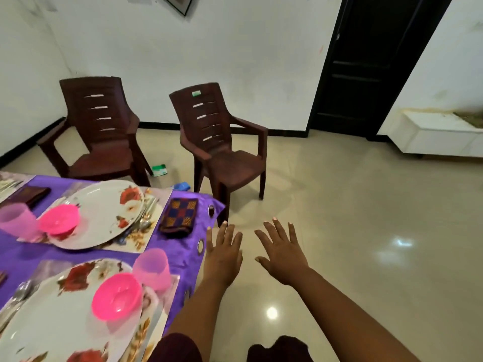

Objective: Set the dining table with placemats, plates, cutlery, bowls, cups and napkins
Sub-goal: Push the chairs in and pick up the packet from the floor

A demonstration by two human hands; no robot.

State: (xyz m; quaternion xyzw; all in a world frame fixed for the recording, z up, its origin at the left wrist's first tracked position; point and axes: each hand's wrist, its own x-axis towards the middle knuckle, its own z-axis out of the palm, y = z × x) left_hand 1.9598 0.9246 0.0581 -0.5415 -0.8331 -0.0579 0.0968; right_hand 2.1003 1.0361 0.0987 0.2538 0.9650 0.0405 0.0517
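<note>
The table under a purple cloth (177, 254) fills the lower left. The far setting has a floral plate (104, 218) on a placemat (141, 241), a pink bowl (59, 218), a pink cup (16, 222), cutlery (146, 218) and a checked folded napkin (179, 215). A second floral plate (60, 325) in the near setting carries a pink bowl (116, 296), with a pink cup (153, 267) beside it and a spoon (19, 293) to its left. My left hand (222, 254) and right hand (282, 254) hover with fingers spread, just off the table's right edge, holding nothing.
Two brown plastic chairs (99, 131) (224, 147) stand beyond the table against the white wall. A dark door (371, 61) is at the back right, a low white cabinet (439, 134) beside it. Small green (159, 169) and blue (181, 186) items lie on the tiled floor.
</note>
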